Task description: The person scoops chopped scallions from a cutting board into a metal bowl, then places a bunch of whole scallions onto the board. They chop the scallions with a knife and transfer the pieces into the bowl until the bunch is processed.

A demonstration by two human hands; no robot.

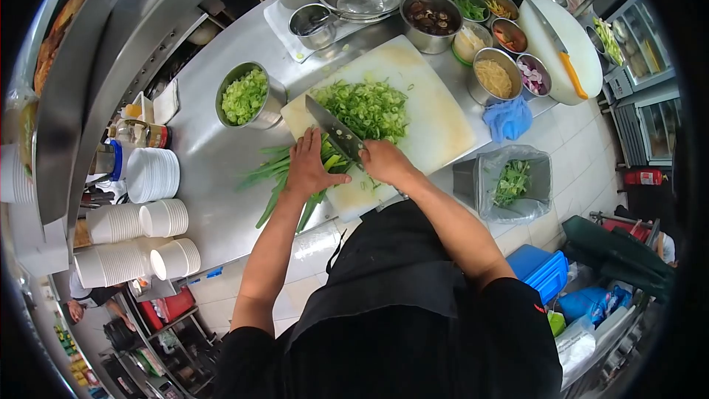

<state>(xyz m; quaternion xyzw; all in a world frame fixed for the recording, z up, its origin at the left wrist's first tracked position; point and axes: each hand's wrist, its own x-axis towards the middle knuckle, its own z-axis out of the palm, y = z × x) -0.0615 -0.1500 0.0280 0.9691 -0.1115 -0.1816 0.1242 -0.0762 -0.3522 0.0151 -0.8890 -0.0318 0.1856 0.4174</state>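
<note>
My left hand presses down on a bunch of long green onions lying across the near left corner of a white cutting board. My right hand grips the handle of a broad cleaver, whose blade rests on the onions right beside my left fingers. A pile of chopped green onion covers the middle of the board. A steel bowl left of the board holds more chopped greens.
Steel bowls and small tubs of ingredients line the counter's far side. A second white board with an orange-handled knife lies at right, a blue cloth beside it. A bag-lined bin stands below. Stacked white plates and cups sit left.
</note>
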